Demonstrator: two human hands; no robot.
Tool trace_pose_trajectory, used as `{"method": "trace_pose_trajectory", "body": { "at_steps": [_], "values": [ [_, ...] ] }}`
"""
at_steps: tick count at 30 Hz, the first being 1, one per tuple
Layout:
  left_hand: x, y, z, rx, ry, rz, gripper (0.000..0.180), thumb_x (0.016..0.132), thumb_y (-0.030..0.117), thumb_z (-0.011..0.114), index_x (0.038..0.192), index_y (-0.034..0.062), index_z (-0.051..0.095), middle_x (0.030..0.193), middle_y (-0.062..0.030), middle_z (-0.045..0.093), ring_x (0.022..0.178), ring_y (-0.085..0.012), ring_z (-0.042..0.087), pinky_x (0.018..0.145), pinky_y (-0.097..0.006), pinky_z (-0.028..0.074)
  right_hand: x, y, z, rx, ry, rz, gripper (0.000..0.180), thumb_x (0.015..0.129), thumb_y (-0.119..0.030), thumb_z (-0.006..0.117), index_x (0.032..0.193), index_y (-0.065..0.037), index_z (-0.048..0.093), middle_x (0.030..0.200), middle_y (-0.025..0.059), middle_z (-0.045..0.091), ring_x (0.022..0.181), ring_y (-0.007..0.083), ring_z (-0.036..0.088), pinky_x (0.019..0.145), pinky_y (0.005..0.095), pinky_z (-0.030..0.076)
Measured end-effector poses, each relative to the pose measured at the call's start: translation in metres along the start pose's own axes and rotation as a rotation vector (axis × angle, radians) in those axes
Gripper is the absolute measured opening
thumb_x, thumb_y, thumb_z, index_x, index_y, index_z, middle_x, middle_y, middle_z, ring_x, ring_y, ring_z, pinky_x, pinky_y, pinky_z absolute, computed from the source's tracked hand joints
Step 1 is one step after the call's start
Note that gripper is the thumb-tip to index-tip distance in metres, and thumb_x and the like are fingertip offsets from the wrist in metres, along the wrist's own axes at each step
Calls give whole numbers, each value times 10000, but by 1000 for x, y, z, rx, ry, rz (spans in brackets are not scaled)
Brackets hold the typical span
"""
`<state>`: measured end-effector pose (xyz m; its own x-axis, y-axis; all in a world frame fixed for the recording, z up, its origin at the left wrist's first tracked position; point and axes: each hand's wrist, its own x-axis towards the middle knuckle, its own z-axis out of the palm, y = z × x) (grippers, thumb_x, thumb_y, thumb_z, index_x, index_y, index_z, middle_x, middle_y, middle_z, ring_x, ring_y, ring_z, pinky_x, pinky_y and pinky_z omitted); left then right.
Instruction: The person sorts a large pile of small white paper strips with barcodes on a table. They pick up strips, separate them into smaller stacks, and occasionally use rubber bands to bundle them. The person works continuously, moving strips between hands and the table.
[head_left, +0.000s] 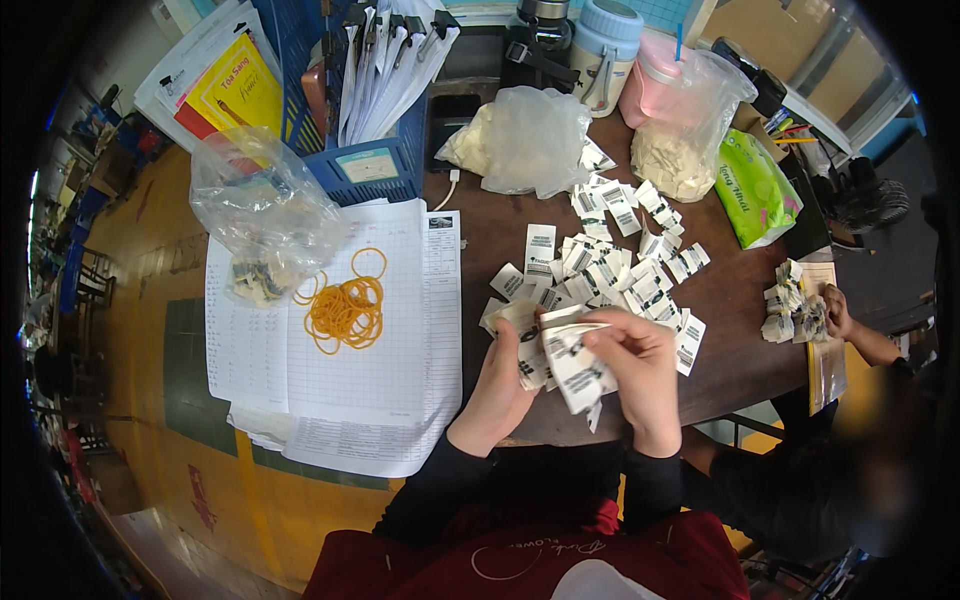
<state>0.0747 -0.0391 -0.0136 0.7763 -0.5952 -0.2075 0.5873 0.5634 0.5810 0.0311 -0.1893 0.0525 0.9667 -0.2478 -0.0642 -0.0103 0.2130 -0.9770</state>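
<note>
White printed fabric labels fill both my hands above the table's near edge. My left hand (497, 393) is closed around a stack of labels (527, 350), its thumb lying along the front. Between the thumb and fingers of my right hand (640, 365) is another bunch of labels (578, 372), fanned and partly bent, touching the left stack. Just beyond my hands spreads a loose pile of the same labels (600, 270). Left of them, a heap of orange rubber bands (345, 312) rests on an open notebook (400, 370).
A blue file rack (370, 168) stands at the back left beside a clear plastic bag (262, 205). Along the back are filled bags (535, 140), a blue-lidded flask (605, 55) and a green tissue pack (755, 190). At right, another person's hand (838, 312) touches bundled labels (790, 305).
</note>
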Motion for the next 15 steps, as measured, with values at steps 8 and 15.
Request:
{"method": "trace_pose_trajectory", "body": {
  "at_steps": [8,15],
  "values": [
    [-1,1,5,10,-1,-26,531,1015,453,430,1385,75,388,1295,-69,530,1213,-179,534,1009,-382,455,9,12,21,-524,122,-285,176,846,25,681,1019,18,714,939,58,645,759,94,566,648,210,434],
    [0,-1,5,8,4,27,392,1041,284,465,1341,34,433,1243,-68,560,1154,-147,566,968,-346,480,6,14,19,-523,110,-267,164,833,21,691,995,24,715,868,87,670,718,133,617,652,249,479]
  ]
}}
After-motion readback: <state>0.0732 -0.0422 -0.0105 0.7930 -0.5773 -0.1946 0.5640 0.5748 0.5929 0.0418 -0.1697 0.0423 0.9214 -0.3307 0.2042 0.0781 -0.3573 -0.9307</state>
